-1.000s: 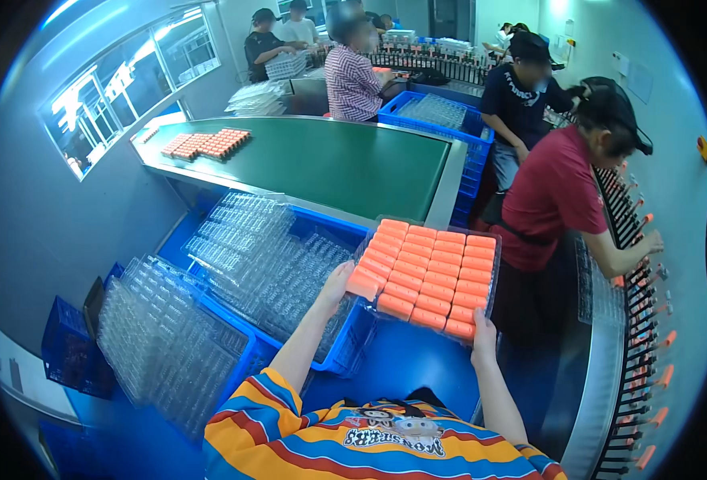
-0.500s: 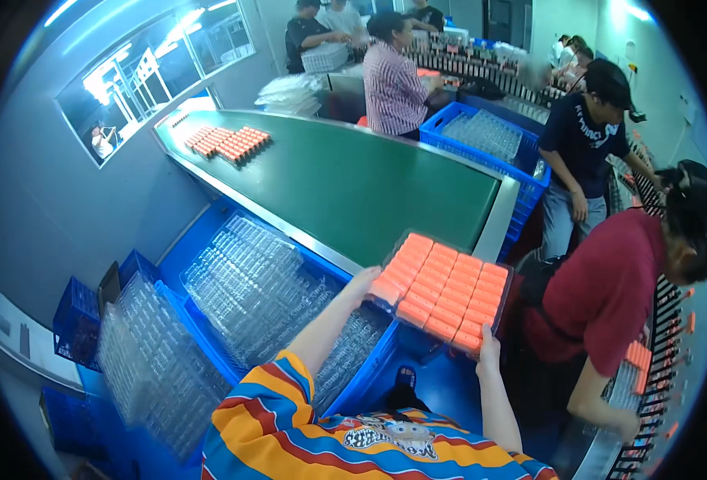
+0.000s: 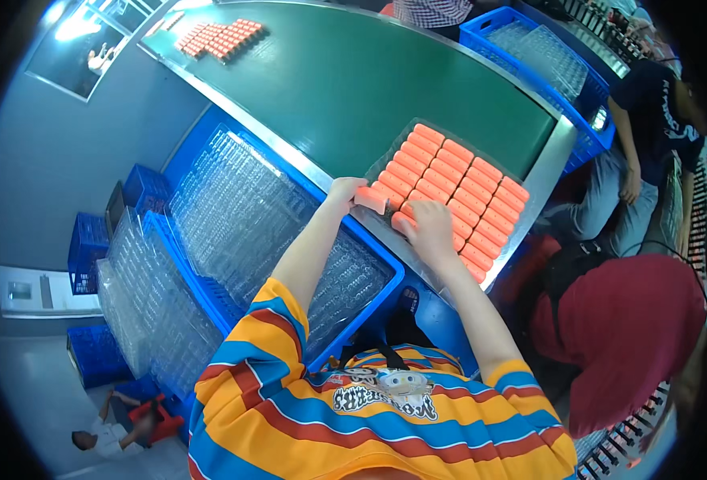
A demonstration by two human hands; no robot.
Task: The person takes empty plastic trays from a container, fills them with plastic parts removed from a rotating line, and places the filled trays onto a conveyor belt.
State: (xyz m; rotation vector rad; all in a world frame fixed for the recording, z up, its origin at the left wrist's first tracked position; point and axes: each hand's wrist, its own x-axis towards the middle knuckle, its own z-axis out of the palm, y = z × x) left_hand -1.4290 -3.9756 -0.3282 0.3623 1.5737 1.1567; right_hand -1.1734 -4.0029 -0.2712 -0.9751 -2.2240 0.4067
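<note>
Tray [image 3: 449,196] of orange pieces already lies on the green bench [image 3: 353,88], at its 5 o'clock edge. Left hand [image 3: 345,194] pinches one orange piece [image 3: 371,199] at the tray's corner (nearly loose); right hand [image 3: 429,228] presses flat on the rows.

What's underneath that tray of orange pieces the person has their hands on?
The tray of orange pieces rests on the green table, overlapping its metal edge. The surface directly beneath is covered by the tray.
</note>
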